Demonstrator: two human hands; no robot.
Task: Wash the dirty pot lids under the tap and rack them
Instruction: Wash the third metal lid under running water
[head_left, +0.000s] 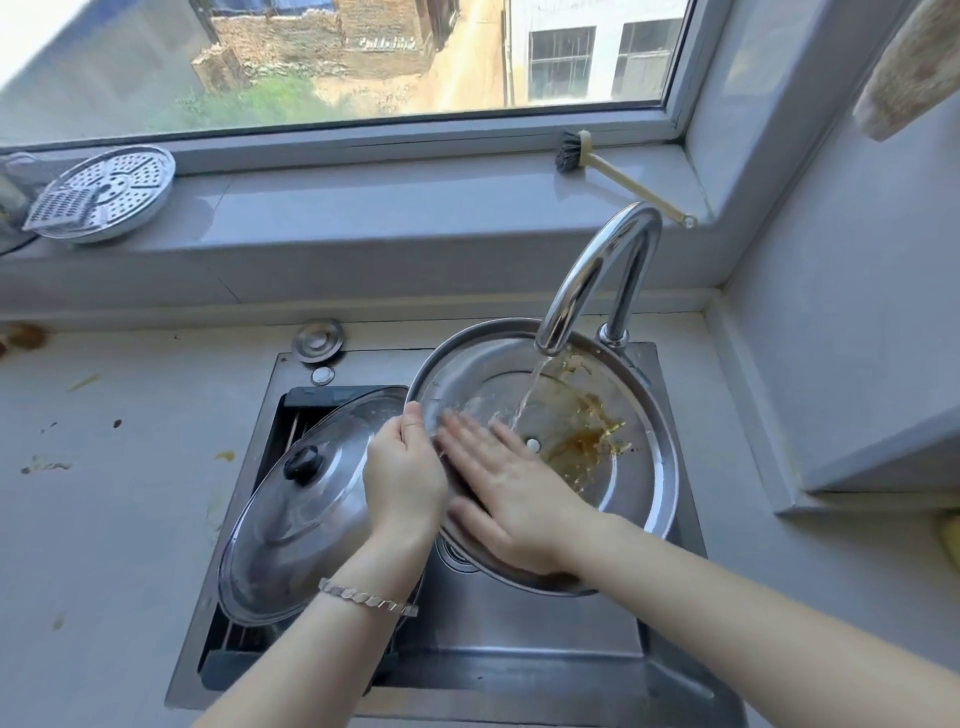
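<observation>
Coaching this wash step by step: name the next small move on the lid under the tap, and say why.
Probably slide the right hand rightward onto the brown residue and rub. That hand lies flat on the lid left of the residue, the water lands beside it, and the left hand grips the rim.

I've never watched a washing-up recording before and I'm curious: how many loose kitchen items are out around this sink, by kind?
Pot lids: 2, the lid under the tap and the black-knobbed lid at the sink's left side
Steamer plate: 1, on the windowsill
Grater: 1, lying on the steamer plate
Brush: 1, on the windowsill
Round metal cap: 1, on the counter
Total: 6
</observation>
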